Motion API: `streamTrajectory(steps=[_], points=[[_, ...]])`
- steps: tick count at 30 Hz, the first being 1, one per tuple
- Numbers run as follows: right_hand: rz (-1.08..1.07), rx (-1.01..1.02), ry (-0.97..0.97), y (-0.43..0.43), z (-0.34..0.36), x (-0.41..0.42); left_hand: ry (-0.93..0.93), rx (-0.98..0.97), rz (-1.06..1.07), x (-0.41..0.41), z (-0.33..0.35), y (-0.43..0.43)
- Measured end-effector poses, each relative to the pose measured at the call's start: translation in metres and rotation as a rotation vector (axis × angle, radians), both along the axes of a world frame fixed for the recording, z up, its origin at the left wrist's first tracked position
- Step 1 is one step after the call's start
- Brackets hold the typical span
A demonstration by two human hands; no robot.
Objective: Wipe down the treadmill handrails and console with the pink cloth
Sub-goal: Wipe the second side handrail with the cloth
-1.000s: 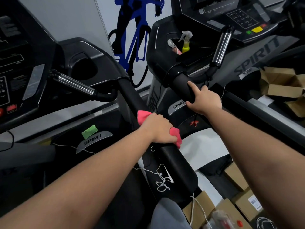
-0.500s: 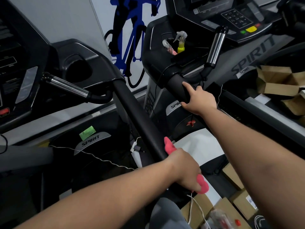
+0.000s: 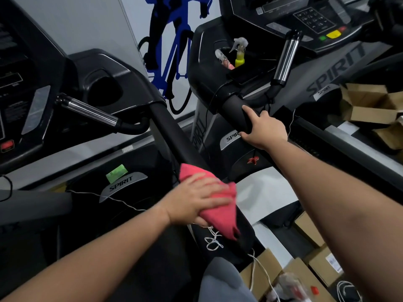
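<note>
The pink cloth is draped over the black padded handrail that runs diagonally through the middle of the view. My left hand lies on top of the cloth with its fingers stretched across it, pressing it onto the rail; the hand is motion-blurred. My right hand grips the thick handrail end of the right-hand treadmill, index finger pointing along it. That treadmill's console with its keypad sits at the top right. Another console shows at the far left.
A yellow spray bottle stands in the right console's holder. Chrome grips stick out from both consoles. A white cord is tied round the rail just below the cloth. Cardboard boxes lie at right and lower right.
My left hand slid the cloth down the rail, then came back up to mid-rail, and now lies flatter on it. My right hand stays on the other handrail.
</note>
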State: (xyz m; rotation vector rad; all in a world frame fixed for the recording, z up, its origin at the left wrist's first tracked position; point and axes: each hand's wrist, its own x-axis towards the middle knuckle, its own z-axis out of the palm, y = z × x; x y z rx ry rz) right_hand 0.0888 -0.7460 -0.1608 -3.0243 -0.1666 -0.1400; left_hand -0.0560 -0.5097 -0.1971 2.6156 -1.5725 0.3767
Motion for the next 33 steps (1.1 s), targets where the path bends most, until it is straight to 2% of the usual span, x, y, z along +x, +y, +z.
streamTrajectory(steps=[3, 5, 7, 12, 17, 19, 22, 26, 33], points=[[-0.006, 0.007, -0.004, 0.002, -0.001, 0.001, 0.031, -0.098, 0.346, 0.013, 0.003, 0.027], [-0.009, 0.009, -0.003, 0.003, 0.0, 0.001, 0.068, -0.15, 0.474, 0.019, 0.013, 0.02], [-0.01, 0.007, -0.002, 0.003, 0.0, 0.001, 0.11, -0.077, 0.542, 0.025, 0.031, -0.003], [-0.003, 0.003, 0.0, 0.003, 0.002, -0.001, 0.357, 0.637, 0.608, 0.044, 0.061, -0.069], [0.006, 0.007, -0.002, 0.002, 0.002, 0.002, 0.698, 1.105, 0.723, 0.044, 0.038, -0.13], [0.007, 0.01, -0.003, 0.001, 0.003, 0.002, 0.796, 1.191, 0.687, 0.035, 0.034, -0.143], [0.005, 0.01, -0.001, 0.002, 0.002, 0.002, 0.855, 1.169, 0.588, 0.02, 0.038, -0.151], [-0.003, 0.003, 0.005, 0.001, 0.003, 0.001, 0.884, 0.931, 0.365, 0.002, 0.052, -0.148], [-0.012, 0.005, 0.0, 0.003, 0.004, -0.001, 0.335, 0.323, 0.014, -0.03, 0.039, -0.106]])
